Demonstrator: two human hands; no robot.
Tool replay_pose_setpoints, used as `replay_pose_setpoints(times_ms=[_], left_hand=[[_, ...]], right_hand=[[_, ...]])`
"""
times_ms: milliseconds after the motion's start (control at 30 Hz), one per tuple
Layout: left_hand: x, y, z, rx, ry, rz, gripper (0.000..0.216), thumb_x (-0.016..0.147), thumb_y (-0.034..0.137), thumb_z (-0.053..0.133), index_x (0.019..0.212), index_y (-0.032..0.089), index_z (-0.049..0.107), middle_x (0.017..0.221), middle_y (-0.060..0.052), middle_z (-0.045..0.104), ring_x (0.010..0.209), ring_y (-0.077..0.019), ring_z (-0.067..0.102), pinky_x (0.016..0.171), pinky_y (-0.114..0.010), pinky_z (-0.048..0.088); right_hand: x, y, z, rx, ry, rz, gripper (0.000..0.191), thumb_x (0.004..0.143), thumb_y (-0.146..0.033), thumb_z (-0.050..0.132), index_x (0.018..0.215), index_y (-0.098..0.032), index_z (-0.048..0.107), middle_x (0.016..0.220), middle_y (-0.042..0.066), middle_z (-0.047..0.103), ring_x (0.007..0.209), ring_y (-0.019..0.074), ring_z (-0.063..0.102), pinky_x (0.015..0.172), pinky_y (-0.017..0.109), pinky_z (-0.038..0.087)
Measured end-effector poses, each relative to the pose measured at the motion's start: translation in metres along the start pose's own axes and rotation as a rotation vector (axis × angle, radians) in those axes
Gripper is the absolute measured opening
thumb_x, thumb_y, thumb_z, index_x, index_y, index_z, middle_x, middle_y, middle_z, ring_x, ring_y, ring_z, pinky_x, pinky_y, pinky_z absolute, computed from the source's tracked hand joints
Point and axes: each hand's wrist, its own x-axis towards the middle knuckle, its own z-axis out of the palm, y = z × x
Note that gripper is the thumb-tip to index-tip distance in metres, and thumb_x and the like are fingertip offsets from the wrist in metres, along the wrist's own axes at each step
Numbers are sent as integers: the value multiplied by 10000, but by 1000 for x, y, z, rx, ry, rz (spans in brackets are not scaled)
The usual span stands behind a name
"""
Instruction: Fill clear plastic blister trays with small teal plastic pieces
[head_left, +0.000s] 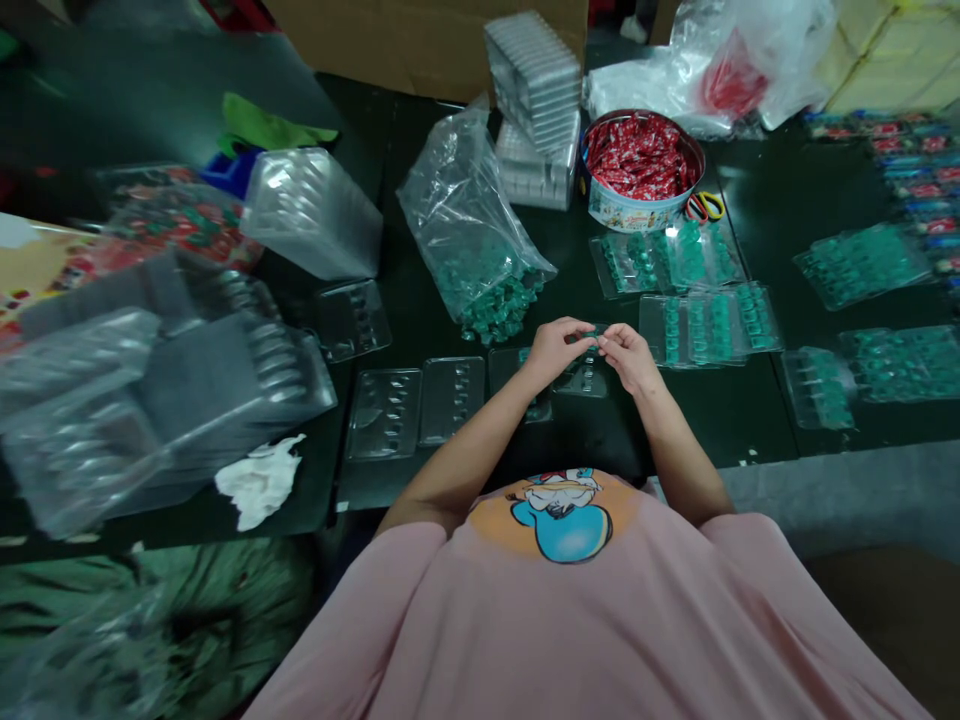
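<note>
My left hand and my right hand meet over the dark table, fingers pinched together on a small green piece. They hover above a clear plastic blister tray partly filled with green pieces. Just beyond my hands a clear bag spills green pieces onto the table. Empty clear trays lie in a row to the left of my hands.
Filled trays of green pieces lie to the right. A round tin of red packets with scissors stands behind. Stacks of clear trays are at the back, more stacks and a crumpled white tissue at left.
</note>
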Motion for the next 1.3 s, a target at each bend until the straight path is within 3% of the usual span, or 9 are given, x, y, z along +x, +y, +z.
replay_pose_setpoints(times_ms=[333,467,667,867,1033,1167,1300], left_hand=[[-10,-27,14,136,-194,166,194,812,160,686,993,195,750,1007,-67,729,935,-178,679,853,-305,527],[-9,-38,19,248,-205,200,195,817,150,677,988,210,749,1018,-66,714,960,-182,666,875,-312,520],[-11,-46,19,289,-162,115,204,839,190,651,1020,205,743,1004,-79,677,926,-189,639,845,-311,495],[-9,-45,19,223,-126,12,137,789,213,693,910,213,755,900,-62,636,872,-200,602,851,-333,470],[-5,-34,18,356,-182,-30,105,740,166,697,823,166,761,827,-81,606,823,-223,607,826,-342,483],[-9,-29,13,437,-185,-58,137,742,143,689,855,151,766,838,-102,645,782,-235,627,787,-353,494],[-16,-29,3,358,-157,-97,162,700,215,771,859,185,767,814,-73,697,741,-221,640,756,-338,496]], right_hand=[[-3,11,-27,-210,41,-135,260,707,-418,693,802,-217,557,772,-6,638,667,115,546,611,249,417],[-3,11,-28,-239,36,-150,237,726,-410,675,812,-218,566,777,-8,636,678,118,549,655,262,439],[-3,13,-27,-224,25,-185,183,741,-373,671,801,-224,581,758,-24,623,689,118,557,713,275,457],[8,13,-26,-308,14,-233,146,761,-346,653,796,-225,579,720,-35,586,675,120,542,700,270,452],[49,-1,0,-587,-50,-404,60,813,-254,589,828,-213,630,756,-7,621,697,146,566,713,292,457],[99,-10,43,-851,-147,-503,201,832,-143,557,973,-186,693,938,61,675,872,196,622,863,337,477],[133,-7,82,-1131,-160,-504,330,820,-58,568,1109,-158,693,1111,130,653,968,241,628,929,369,469]])
